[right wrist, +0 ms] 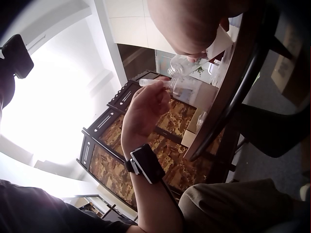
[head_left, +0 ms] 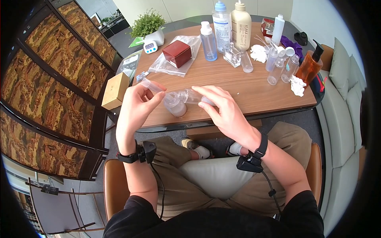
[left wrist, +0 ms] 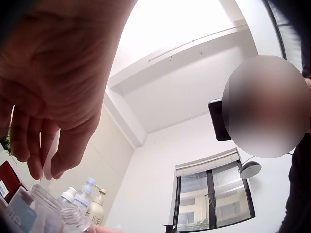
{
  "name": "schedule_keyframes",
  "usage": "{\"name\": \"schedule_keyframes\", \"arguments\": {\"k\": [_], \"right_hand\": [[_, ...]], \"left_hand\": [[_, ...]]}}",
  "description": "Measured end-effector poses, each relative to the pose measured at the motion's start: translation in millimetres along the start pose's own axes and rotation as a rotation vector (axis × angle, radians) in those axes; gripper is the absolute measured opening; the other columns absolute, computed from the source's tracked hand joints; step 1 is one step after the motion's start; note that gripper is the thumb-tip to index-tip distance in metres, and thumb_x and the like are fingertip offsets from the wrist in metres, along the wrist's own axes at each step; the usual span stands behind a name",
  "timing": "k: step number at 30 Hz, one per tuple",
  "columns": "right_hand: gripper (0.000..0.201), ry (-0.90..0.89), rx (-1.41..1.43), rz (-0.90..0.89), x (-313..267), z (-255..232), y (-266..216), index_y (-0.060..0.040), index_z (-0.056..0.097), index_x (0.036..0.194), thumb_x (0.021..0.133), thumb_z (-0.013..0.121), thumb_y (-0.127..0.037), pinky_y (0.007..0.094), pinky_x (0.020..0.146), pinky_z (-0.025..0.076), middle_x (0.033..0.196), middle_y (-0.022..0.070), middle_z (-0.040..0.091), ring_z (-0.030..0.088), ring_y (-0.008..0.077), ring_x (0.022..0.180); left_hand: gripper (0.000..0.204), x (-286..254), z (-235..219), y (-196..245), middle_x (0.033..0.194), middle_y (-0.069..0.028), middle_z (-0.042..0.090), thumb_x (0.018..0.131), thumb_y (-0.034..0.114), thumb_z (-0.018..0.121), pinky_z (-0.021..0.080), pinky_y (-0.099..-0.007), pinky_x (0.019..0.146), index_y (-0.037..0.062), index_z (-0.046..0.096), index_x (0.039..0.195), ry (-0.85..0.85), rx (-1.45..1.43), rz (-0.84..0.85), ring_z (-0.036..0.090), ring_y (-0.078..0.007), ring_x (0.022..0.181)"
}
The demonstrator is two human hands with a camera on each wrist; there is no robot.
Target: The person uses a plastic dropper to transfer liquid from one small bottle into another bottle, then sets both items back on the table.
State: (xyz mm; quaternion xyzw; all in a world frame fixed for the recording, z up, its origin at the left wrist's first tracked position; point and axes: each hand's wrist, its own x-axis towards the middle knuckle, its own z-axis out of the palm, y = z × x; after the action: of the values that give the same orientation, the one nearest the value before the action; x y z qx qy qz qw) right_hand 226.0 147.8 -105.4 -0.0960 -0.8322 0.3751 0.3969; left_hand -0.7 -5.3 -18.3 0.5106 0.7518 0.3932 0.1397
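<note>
In the head view my left hand pinches a slim translucent tube, slanting down to the mouth of a clear wide jar near the table's front edge. My right hand holds a small clear bottle on its side, its neck at the jar's mouth. Above the jar in the left wrist view is my left hand with the tube. The right wrist view shows the tube, the bottle and the jar. Whether bottle and jar touch is unclear.
A dark red box lies on a plastic bag. Tall pump bottles stand at the back. Several small clear bottles, crumpled tissues and an amber pump bottle are on the right. A tan box sits left.
</note>
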Motion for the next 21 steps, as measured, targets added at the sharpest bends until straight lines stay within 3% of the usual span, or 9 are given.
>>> {"name": "schedule_keyframes", "arguments": {"k": [3,9,12,16,21], "right_hand": [[0.039,-0.004,0.005,0.002,0.3,-0.7,-1.3,-0.0029,0.069,0.144,0.106,0.07,-0.01,0.0473,0.111,0.048,0.133,0.0162,0.072,0.065,0.0374,0.124],[0.039,-0.01,-0.002,0.008,0.0,-1.7,-1.3,-0.0026,0.069,0.144,0.105,0.07,-0.009,0.0476,0.111,0.048,0.133,0.0164,0.072,0.065,0.0375,0.124],[0.039,-0.003,0.003,0.002,-0.1,-0.3,0.3,-0.0025,0.069,0.144,0.105,0.07,-0.009,0.0475,0.111,0.048,0.132,0.0164,0.072,0.065,0.0374,0.124],[0.039,-0.005,0.005,-0.003,0.3,-0.1,1.1,-0.0025,0.069,0.144,0.105,0.07,-0.009,0.0472,0.11,0.048,0.132,0.0162,0.072,0.065,0.0371,0.124],[0.039,-0.007,0.011,0.001,0.7,-0.2,0.0,-0.0025,0.069,0.144,0.105,0.07,-0.008,0.0471,0.11,0.048,0.131,0.0163,0.072,0.065,0.0371,0.124]], "left_hand": [[0.017,0.2,-0.7,-7.6,0.073,0.0062,0.061,0.098,0.013,0.08,0.037,-0.0254,0.059,-0.0004,0.081,0.107,0.083,-0.101,0.098,0.046,-0.002,0.067],[0.012,-9.3,-20.1,-2.9,0.095,0.0032,0.069,0.104,0.006,0.073,0.042,-0.0205,0.07,0.0001,0.075,0.114,0.287,-0.27,0.146,0.056,-0.0019,0.081],[0.013,-10.9,-23.3,0.9,0.093,0.0038,0.069,0.105,0.011,0.071,0.04,-0.0201,0.067,0.0012,0.076,0.113,0.363,-0.285,0.192,0.053,-0.0018,0.078],[0.011,-9.8,-17.9,3.8,0.102,0.0013,0.071,0.104,0.002,0.072,0.043,-0.0209,0.074,-0.0021,0.075,0.113,0.382,-0.359,0.204,0.057,-0.0029,0.085],[0.014,-3.7,-1.5,4.7,0.109,0.0004,0.072,0.104,0.002,0.073,0.045,-0.0209,0.078,-0.0017,0.074,0.117,0.256,-0.368,0.213,0.058,-0.0028,0.089]]}}
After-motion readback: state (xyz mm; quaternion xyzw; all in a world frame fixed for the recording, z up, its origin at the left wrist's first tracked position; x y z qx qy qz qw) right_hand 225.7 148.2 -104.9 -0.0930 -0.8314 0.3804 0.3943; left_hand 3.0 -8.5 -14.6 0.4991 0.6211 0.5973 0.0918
